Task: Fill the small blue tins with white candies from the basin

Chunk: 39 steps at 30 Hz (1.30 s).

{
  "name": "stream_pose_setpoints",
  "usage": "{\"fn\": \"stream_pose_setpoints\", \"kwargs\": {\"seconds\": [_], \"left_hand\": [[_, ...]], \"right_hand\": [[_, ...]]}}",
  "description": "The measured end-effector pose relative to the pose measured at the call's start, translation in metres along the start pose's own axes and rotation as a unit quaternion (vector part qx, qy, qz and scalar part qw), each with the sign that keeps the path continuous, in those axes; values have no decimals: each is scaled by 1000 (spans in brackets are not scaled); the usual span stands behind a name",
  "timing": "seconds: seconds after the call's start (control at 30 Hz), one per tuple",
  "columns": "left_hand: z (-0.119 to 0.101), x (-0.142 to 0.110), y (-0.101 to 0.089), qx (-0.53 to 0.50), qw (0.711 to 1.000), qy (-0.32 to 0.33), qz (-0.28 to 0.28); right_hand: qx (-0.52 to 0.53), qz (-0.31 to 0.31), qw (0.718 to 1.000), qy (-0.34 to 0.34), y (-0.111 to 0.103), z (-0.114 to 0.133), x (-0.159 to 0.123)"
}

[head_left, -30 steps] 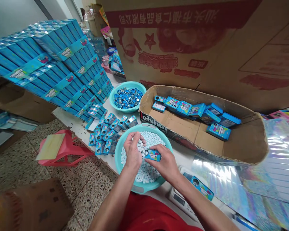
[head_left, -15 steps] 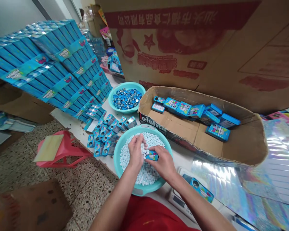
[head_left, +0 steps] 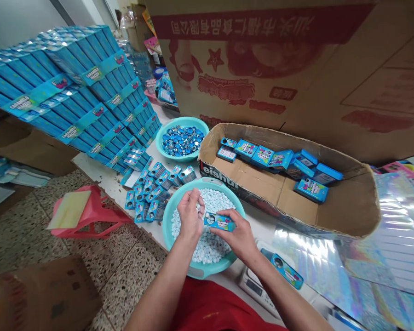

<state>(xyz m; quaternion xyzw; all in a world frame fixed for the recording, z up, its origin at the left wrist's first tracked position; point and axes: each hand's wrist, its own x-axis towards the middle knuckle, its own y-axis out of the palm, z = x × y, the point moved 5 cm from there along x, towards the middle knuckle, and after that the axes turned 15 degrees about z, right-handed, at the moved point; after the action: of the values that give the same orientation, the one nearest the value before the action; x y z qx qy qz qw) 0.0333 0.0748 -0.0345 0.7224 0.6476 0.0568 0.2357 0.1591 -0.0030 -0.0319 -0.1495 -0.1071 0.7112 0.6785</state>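
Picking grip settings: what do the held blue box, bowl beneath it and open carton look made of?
Blue box: smooth printed card, plastic or metal; the graphics hide the base material.
Bowl: likely plastic, soft sheen; uniform teal, moulded-looking rim.
Open carton: almost certainly cardboard, matt; brown, creased base, rough cut rim.

Blue box (head_left: 220,222) in right hand (head_left: 240,233), left hand (head_left: 189,216) beside it, over white pellets (head_left: 209,250)
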Motion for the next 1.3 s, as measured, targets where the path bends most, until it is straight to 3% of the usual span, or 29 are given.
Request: {"fn": "stream_pose_setpoints", "kwargs": {"seconds": [0.17, 0.27, 0.37, 0.53, 0.73, 0.97, 1.17, 1.23, 1.3], "left_hand": [[12, 9, -31, 237, 970, -2, 44], [23, 0, -39, 240, 969, -33, 52], [23, -16, -23, 192, 975, -56, 98], [6, -28, 8, 294, 941, -2, 170], [-6, -31, 17, 324, 924, 55, 197], [5, -40, 27, 345, 898, 53, 268], [11, -44, 35, 367, 892, 26, 263], [10, -49, 42, 394, 877, 62, 268], [9, -55, 51, 443, 844, 116, 279]], "right_hand": [[37, -2, 999, 12, -18, -3, -6], [42, -7, 999, 16, -26, -7, -8], [45, -14, 999, 14, -30, -6, -9], [27, -9, 1000, -6, -26, -2, -7], [78, -19, 996, 37, -24, -13, -17], [121, -52, 990, 52, -40, -20, -36], [134, -69, 987, 50, -48, -27, -47], [137, -70, 987, 49, -48, -30, -49], [144, -77, 985, 51, -47, -32, -50]]}}
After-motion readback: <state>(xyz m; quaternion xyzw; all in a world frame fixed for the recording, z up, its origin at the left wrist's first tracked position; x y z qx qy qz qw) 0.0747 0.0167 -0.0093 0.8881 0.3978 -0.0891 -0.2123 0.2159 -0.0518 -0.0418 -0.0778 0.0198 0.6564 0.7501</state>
